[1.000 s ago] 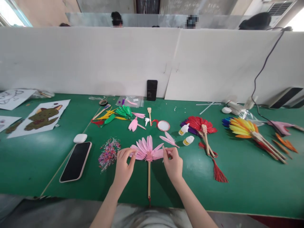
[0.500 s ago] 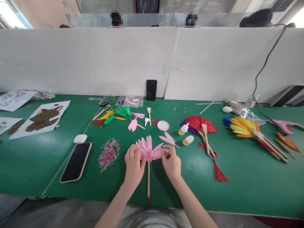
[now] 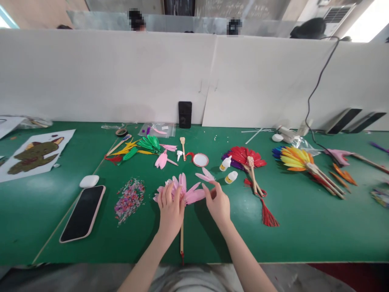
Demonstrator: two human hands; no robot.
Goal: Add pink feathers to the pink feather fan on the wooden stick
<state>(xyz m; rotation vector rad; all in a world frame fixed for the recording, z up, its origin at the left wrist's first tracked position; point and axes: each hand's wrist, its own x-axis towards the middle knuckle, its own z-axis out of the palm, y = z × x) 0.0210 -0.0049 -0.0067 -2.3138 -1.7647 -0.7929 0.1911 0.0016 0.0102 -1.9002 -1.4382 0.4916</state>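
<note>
A pink feather fan (image 3: 192, 195) on a wooden stick (image 3: 181, 240) lies on the green table (image 3: 304, 227) in front of me. My left hand (image 3: 170, 207) lies flat over the fan's left half, fingers spread, pressing it down. My right hand (image 3: 218, 204) is at the fan's right edge with its fingers apart and nothing pinched between them. Its fingertips are close to two loose pink feathers (image 3: 205, 175). Much of the fan's centre is hidden under my left hand.
Two small glue bottles (image 3: 225, 163) stand by a red feather fan (image 3: 243, 156), with a multicoloured fan (image 3: 296, 159) further right. A confetti heap (image 3: 129, 198), a phone (image 3: 82, 213) and an earbud case (image 3: 89, 181) lie at the left. Green and yellow feathers (image 3: 146, 144) sit behind, before a white partition (image 3: 121, 77).
My left hand moved from the fan's left tip onto the fan and now covers it. My right hand let go of the feather edge and opened. The view shifted slightly right.
</note>
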